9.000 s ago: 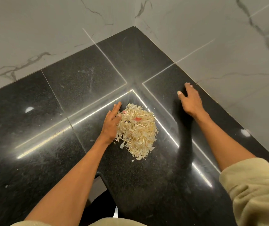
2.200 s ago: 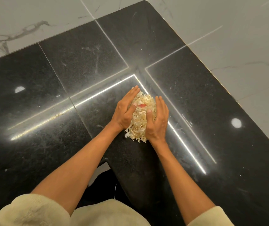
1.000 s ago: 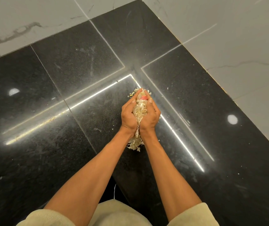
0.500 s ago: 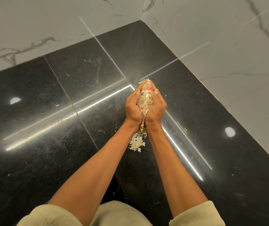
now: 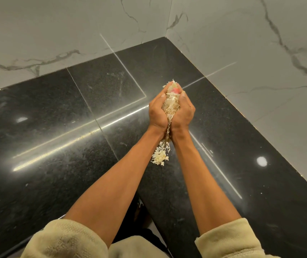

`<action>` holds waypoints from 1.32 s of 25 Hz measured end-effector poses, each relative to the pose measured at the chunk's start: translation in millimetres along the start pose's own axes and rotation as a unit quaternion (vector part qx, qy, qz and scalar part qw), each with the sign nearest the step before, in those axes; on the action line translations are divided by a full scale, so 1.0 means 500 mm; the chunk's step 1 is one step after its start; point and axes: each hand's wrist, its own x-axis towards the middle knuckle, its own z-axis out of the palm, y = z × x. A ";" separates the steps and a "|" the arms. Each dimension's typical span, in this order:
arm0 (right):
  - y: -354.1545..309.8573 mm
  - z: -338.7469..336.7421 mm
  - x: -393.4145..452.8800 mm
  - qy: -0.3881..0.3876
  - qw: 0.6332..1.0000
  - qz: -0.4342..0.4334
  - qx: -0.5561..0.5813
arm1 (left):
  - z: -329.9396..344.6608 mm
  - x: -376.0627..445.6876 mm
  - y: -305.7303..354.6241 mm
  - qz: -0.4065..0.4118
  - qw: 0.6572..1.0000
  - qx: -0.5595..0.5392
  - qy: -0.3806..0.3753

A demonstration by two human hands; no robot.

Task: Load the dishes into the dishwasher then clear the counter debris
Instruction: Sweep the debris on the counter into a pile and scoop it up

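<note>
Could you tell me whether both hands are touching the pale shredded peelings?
Touching: the head view shows the left hand and right hand cupped together around the pale shredded peelings.

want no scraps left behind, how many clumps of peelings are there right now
2: one bunch squeezed between left hand and right hand; one small clump below the wrists. More may hide under the arms.

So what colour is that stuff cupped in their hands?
Pale cream shavings with one pinkish-red bit on top, clearest in the head view.

text: none readable | labels: none | brands: none | numbers: none
</note>
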 end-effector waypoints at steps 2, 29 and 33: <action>-0.004 0.002 -0.014 0.000 1.000 -0.004 0.004 | -0.001 -0.012 0.007 -0.003 1.000 0.002 0.005; 0.238 0.122 -0.777 -0.097 0.992 0.086 0.000 | -0.457 -0.603 0.332 0.043 0.995 0.012 0.094; 0.316 0.142 -0.944 -0.154 0.973 0.166 -0.044 | -0.604 -0.721 0.352 0.044 0.990 -0.009 0.134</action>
